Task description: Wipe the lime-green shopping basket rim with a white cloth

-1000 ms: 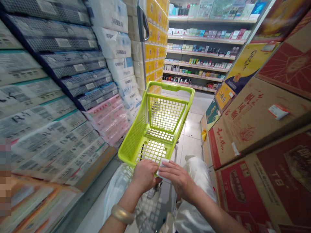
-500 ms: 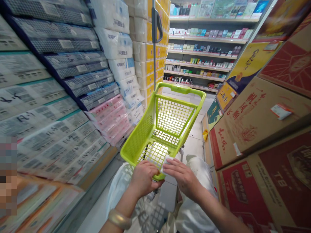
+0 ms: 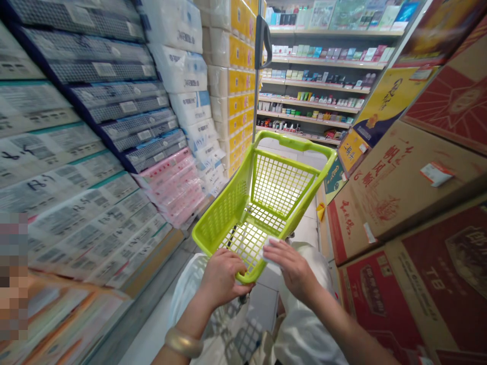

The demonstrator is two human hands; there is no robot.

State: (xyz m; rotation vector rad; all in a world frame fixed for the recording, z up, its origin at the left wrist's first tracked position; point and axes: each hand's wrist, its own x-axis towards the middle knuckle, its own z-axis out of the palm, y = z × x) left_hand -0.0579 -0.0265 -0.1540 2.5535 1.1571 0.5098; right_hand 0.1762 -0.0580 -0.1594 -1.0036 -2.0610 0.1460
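Note:
A lime-green plastic shopping basket (image 3: 218, 223) with grid-like walls stands tilted in front of my knees, nothing inside it. My left hand (image 3: 222, 276), a gold-coloured bangle at the wrist, is wrapped over the near rim. Against the right-hand rim, my right hand (image 3: 291, 266) presses a small white wipe (image 3: 269, 246); whether it is paper or cloth I cannot tell. From the far left corner of the basket rises a grey pole with a dark handle (image 3: 262, 43).
Stacked tissue packs (image 3: 178, 68) line the left side, with pink packs (image 3: 177, 182) low down. Cardboard cartons (image 3: 403, 172) stand close on the right. Shelves of small boxes and bottles (image 3: 315, 53) cross the far end. A pixelated patch covers the left edge.
The basket's far end and its pole have swung right. My right hand has moved with the wipe slightly up and right along the rim. My left hand keeps its grip.

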